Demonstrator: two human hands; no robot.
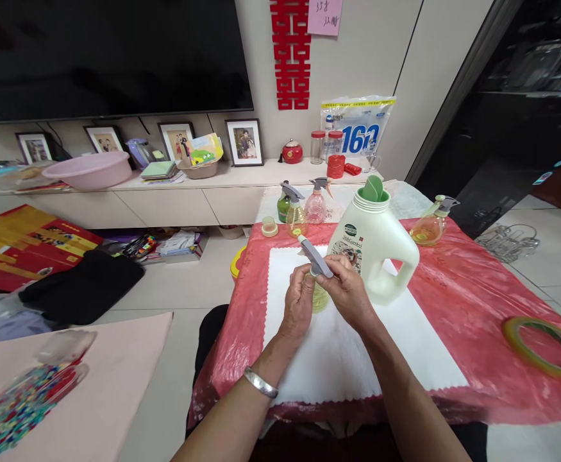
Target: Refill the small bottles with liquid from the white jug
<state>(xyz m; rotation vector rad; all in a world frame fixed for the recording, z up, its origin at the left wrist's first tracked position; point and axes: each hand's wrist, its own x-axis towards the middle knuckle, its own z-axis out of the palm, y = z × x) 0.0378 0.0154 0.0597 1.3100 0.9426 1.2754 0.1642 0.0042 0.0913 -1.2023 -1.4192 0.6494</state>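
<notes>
A small clear spray bottle with yellowish liquid stands over the white cloth, held between both hands. My left hand wraps around its body. My right hand grips its neck under the grey trigger head. Just behind them stands a large white detergent jug, its neck uncapped, with a green funnel in the neck. Its handle faces right.
Three more spray bottles stand at the back of the red-covered table. A small cap lies back left, a tape roll at right. A low cabinet and floor clutter lie left.
</notes>
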